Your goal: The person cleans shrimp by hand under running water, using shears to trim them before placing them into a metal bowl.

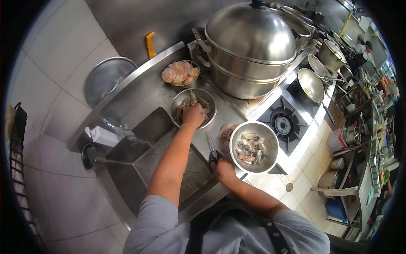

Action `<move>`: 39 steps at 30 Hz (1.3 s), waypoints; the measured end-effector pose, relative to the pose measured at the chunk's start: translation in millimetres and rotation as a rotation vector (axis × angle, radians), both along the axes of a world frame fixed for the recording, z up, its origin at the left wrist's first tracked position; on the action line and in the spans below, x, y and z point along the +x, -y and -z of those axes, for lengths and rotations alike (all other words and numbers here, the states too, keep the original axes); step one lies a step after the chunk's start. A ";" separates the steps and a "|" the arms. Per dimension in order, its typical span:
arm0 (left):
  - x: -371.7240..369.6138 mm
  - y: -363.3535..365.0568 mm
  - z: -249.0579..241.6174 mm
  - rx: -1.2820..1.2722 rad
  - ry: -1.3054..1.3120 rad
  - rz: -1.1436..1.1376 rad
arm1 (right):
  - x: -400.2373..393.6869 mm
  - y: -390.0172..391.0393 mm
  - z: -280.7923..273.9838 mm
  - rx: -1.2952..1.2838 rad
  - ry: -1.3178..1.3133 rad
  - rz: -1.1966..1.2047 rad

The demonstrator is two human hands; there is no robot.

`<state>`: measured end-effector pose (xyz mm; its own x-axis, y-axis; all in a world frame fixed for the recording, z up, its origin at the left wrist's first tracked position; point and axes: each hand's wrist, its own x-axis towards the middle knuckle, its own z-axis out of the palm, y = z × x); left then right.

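My left hand (pixel 193 116) reaches down into a steel bowl (pixel 213 111) of whole grey-brown shrimp (pixel 186 103). Its fingers curl in among them and seem closed on a shrimp; the fingertips are partly hidden. Lower right, my right hand (pixel 224 170) is wrapped round the dark handles of scissors (pixel 211 144), whose blades are apart from both bowls and point up and away. Just right of that hand stands a second steel bowl (pixel 272 148) with greyish, pinkish shrimp pieces (pixel 252 149) in it.
A sink basin (pixel 148 122) lies left, with water running near a white bottle (pixel 103 136). Behind are a bowl of pale meat (pixel 179 73) and an orange-handled tool (pixel 150 44). A big steamer pot (pixel 249 46) and a gas burner (pixel 282 124) stand right. People work far right.
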<state>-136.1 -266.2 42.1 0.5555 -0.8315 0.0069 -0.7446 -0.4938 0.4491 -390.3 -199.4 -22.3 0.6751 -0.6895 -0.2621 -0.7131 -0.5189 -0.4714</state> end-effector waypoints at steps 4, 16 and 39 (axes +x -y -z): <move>46.5 -29.1 3.3 -0.318 -0.341 -0.299 | -6.2 5.9 -33.7 0.214 -0.066 -0.017; 168.5 -268.6 46.3 -0.367 -0.787 -0.856 | -37.8 -13.8 -68.6 0.784 0.109 -0.183; 21.2 -299.2 -2.9 -0.457 -0.778 -0.451 | 89.1 -49.2 -58.9 1.324 -0.044 -0.549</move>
